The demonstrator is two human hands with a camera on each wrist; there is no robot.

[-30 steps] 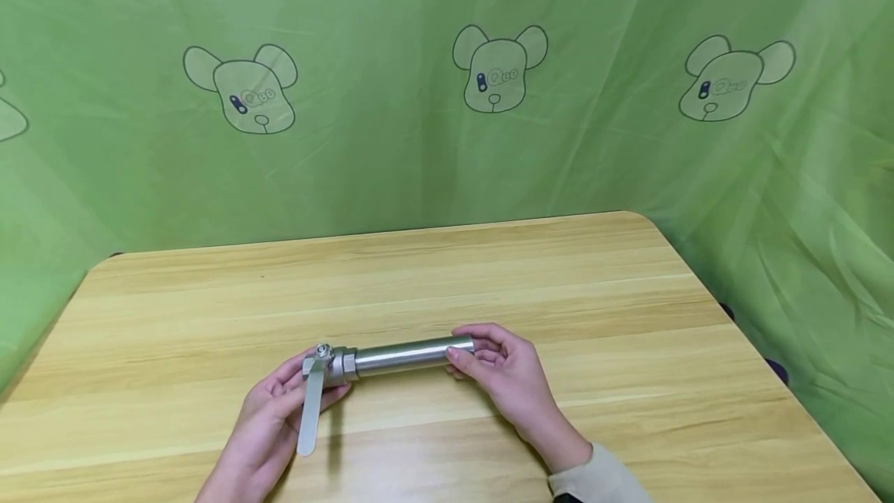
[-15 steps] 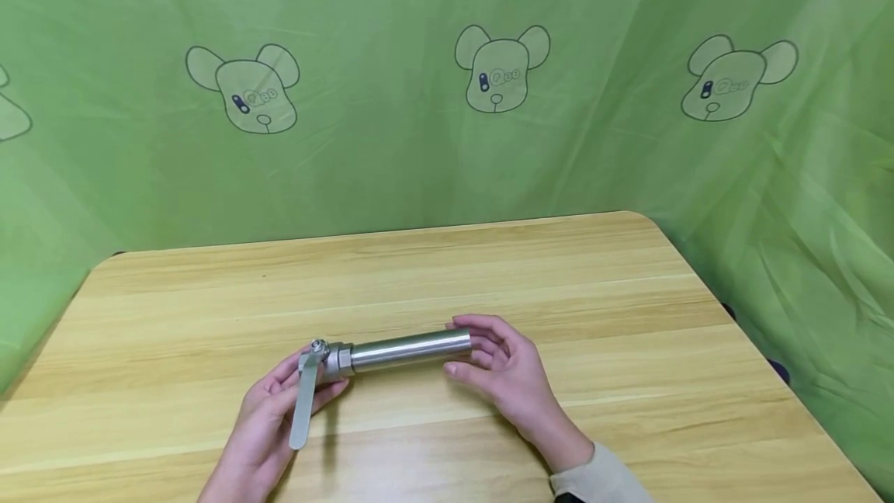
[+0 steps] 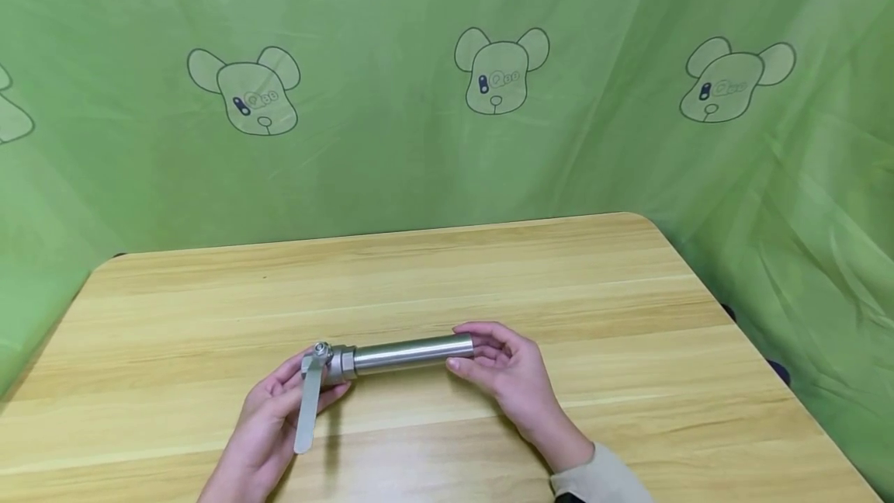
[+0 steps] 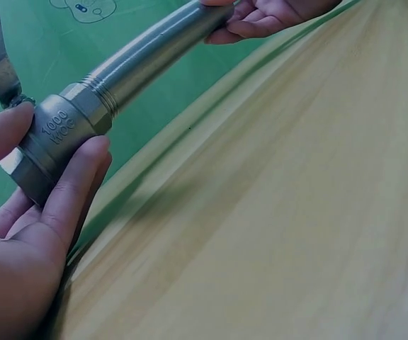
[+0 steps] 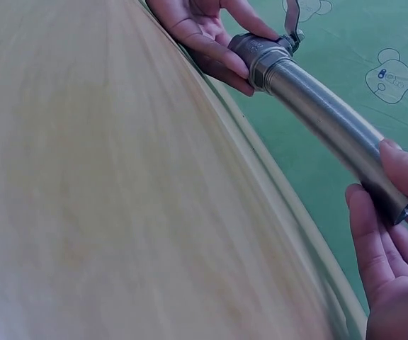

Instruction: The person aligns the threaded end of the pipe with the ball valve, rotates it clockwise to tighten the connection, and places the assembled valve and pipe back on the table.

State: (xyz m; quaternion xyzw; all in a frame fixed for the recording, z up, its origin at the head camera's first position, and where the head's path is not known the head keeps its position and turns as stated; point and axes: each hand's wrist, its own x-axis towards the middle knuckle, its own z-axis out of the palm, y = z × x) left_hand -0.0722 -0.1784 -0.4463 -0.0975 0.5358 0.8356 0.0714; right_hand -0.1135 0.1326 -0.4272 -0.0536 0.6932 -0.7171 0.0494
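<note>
My left hand (image 3: 268, 418) grips a silvery ball valve (image 4: 61, 134) by its body, thumb and fingers on opposite sides. "1000 WOG" is cast on the valve in the left wrist view. The flat lever handle (image 3: 310, 410) points down toward me. A smooth metal pipe (image 3: 412, 353) runs rightward from the valve's hex end, and threads (image 4: 103, 92) show at the joint. At the pipe's free end, my right hand (image 3: 513, 379) holds it between thumb and fingers. The open end (image 5: 407, 210) of the pipe shows in the right wrist view. Valve and pipe are held above the table.
A wood-grain table (image 3: 559, 278) with rounded far corners lies below the hands. Green cloth (image 3: 391, 154) printed with bear heads hangs behind it and along the sides. A light sleeve (image 3: 601, 476) covers the right forearm.
Half a second ago the right thumb stood off the pipe and the pipe's free end sat slightly higher. Now the thumb is back against it. The left hand keeps its grip on the valve.
</note>
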